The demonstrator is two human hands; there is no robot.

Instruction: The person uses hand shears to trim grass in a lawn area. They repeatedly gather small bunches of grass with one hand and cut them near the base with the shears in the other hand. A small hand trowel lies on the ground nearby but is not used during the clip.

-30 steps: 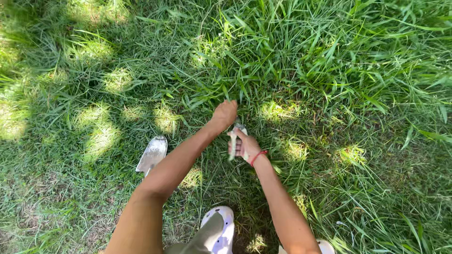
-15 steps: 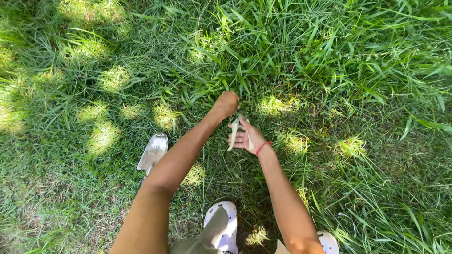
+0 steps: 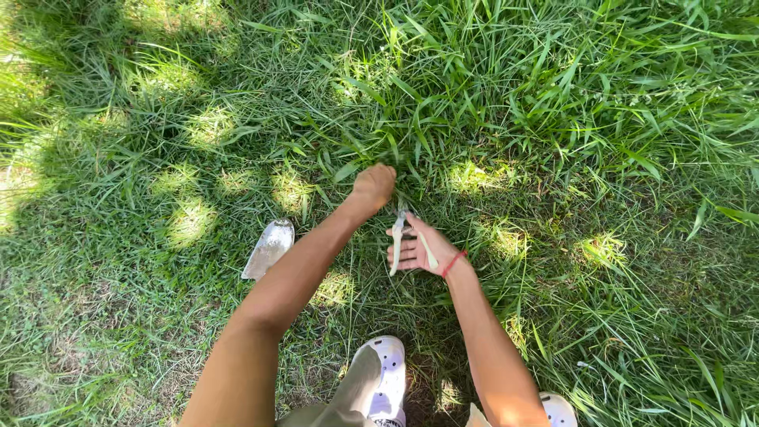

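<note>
A metal trowel blade (image 3: 269, 248) lies in the grass at left. The left hand (image 3: 373, 187) is clenched on a grass tuft (image 3: 411, 154). Just right, the right hand (image 3: 421, 251) grasps pale-handled shears (image 3: 398, 237) beside the tuft; white clogs (image 3: 386, 378) below

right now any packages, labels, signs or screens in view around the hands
None in view: only grass, a pale trowel blade lying on it left of the arms, and pale-handled shears in the right hand, with the left hand closed on a grass tuft.
</note>
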